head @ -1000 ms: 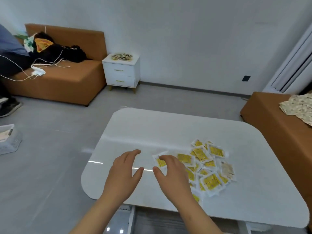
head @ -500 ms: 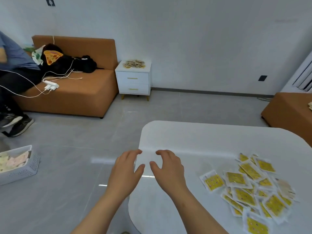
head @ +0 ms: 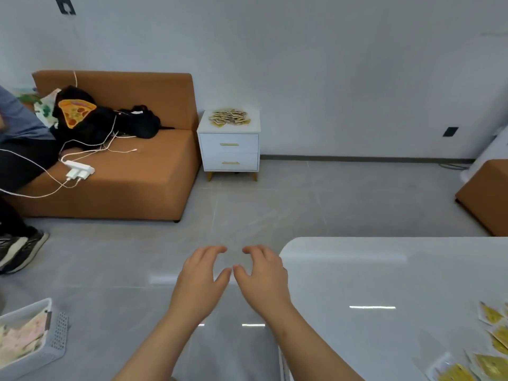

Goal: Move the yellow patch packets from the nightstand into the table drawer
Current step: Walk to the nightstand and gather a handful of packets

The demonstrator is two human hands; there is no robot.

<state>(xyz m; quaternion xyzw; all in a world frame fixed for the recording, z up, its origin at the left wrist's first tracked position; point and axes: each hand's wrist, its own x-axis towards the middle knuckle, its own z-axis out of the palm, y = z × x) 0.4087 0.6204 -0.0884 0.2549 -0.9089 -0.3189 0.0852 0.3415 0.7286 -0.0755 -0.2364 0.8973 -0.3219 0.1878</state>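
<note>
Left hand (head: 198, 281) and right hand (head: 264, 279) empty, fingers loosely curled, near the counter (head: 384, 284) corner. Yellow patch packets (head: 229, 117) heaped on nightstand (head: 229, 152) across the room (loose, overlapping). Risk: a two-handed scoop sheds packets onto floor (head: 275, 210).

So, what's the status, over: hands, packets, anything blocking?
Left hand, right hand: both empty, loosely curled. Yellow packets piled on nightstand, untouched. Only floor between.

The yellow packets (head: 490, 365) on your table (head: 384, 270) run off the right edge. The nightstand (head: 229, 152) pile (head: 229, 116) is too small to count. The left edge crops the basket (head: 55, 339).
</note>
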